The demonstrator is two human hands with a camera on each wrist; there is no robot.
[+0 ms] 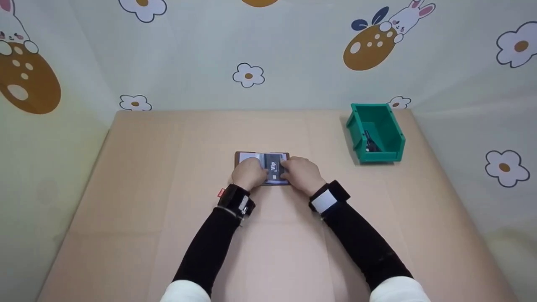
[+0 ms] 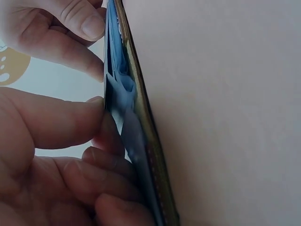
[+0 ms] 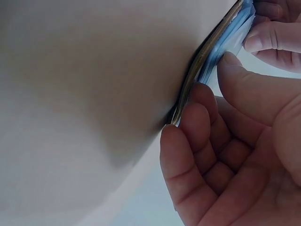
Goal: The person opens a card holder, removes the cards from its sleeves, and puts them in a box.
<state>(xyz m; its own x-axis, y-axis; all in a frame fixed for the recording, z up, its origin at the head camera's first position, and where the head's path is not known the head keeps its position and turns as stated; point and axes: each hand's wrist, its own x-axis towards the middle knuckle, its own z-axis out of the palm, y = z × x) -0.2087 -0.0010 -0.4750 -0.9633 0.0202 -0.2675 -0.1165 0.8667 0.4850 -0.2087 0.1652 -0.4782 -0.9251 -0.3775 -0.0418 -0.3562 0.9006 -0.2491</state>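
A brown-covered card holder [image 1: 247, 155] lies spread on the table, its clear bluish sleeves showing in both wrist views. On its right half is a dark card [image 1: 273, 167] marked "Vip". My left hand [image 1: 248, 173] covers much of the left half; in the left wrist view its thumb and forefinger pinch the dark card's edge, the other fingers curled against the sleeves. From the right side my right hand [image 1: 303, 173] grips the holder. Its thumb [image 3: 233, 66] presses on the sleeves while curled fingers [image 3: 195, 113] meet the brown cover's edge.
At the back right stands a green bin [image 1: 379, 157] with a small dark object [image 1: 371, 143] inside. Tan covering lies over the table [image 1: 138, 184]. Behind and beside it hangs a pale curtain [image 1: 197, 63] printed with flowers and rabbits.
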